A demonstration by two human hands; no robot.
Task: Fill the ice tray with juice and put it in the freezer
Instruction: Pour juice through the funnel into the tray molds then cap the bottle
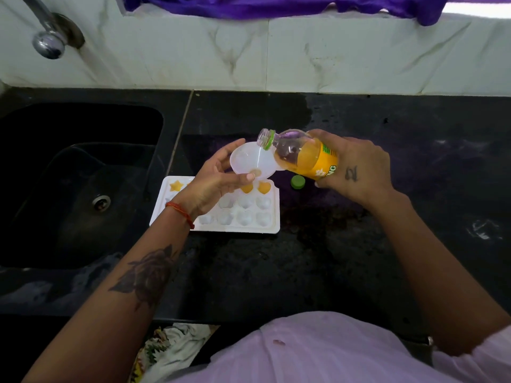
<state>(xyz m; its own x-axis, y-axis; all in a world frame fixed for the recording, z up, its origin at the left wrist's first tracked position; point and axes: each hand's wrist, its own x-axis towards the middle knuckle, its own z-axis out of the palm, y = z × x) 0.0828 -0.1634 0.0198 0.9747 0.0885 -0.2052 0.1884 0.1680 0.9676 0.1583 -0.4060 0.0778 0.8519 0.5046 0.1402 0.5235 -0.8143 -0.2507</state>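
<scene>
A white ice tray (246, 217) with star and heart moulds lies on the black counter; a few cells in its far row hold orange juice. My left hand (215, 178) holds a white funnel (250, 161) above the tray's far row. My right hand (356, 167) grips an uncapped orange juice bottle (307, 156), tipped sideways with its mouth over the funnel's rim. A little juice sits at the funnel's bottom. The bottle's green cap (297, 181) lies on the counter right of the tray.
A dark sink (77, 183) with a drain sits to the left, a chrome tap (48, 37) above it. A white marble wall (304, 56) backs the counter (359, 244), with purple cloth (276, 6) on the ledge. Patterned cloth (171, 346) hangs below the counter's front edge.
</scene>
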